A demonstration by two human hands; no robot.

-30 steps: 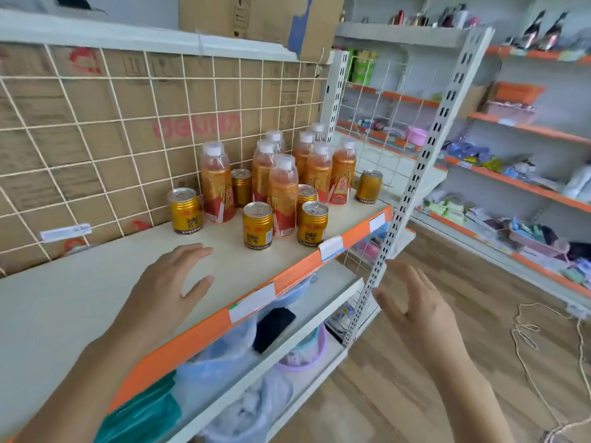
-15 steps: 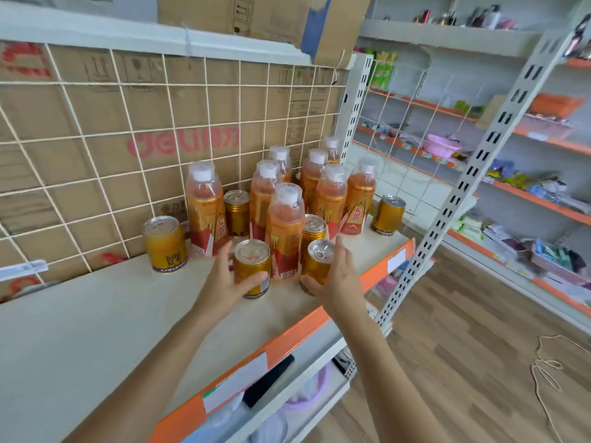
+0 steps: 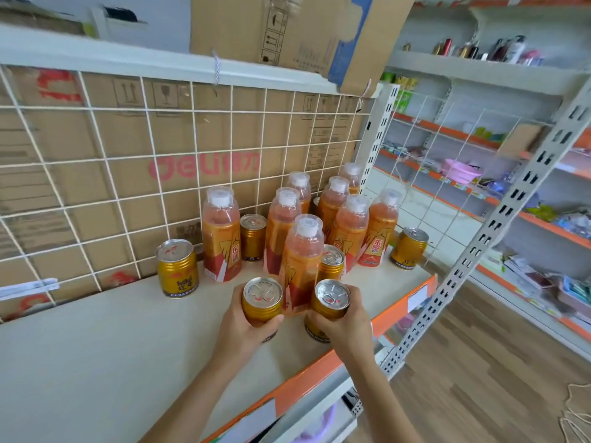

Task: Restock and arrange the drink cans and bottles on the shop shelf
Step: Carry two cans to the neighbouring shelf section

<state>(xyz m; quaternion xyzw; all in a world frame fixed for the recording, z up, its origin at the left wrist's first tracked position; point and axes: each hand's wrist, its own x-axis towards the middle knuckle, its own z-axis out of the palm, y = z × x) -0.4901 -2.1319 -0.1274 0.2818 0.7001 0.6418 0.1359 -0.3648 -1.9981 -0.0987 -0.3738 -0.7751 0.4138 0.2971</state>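
Pale shop shelf point(image 3: 96, 362) seen from above by the person stocking it, with an orange price strip point(image 3: 399, 305) along its front edge. At the front of the board each hand grips one small gold drink can from the near side. The left hand point(image 3: 243, 334) has fingers and thumb curled round the left can point(image 3: 262, 298). The right hand point(image 3: 347, 324) is wrapped the same way round the right can point(image 3: 331, 298), which leans a little toward the viewer. Whether either can has left the board cannot be told. Between the two sets of fingertips, just beyond them, stands an orange bottle point(image 3: 302, 260) with a white cap, and just past the right fingertips sits another gold can point(image 3: 332, 262). Farther beyond the fingers more bottles cluster toward the back. A lone can point(image 3: 177, 266) stands well off to the left of the left fingers, and one more point(image 3: 409, 247) stands past the right fingers beside the slotted upright point(image 3: 479, 244). A white wire grid point(image 3: 128, 155) backs the shelf. One second ago both hands were open and empty, the left over bare board and the right out beyond the shelf edge; half a second ago they were only reaching the two cans. Now both have closed on them, so the front pair is probably about to be moved into line. The other cans and bottles have not moved.
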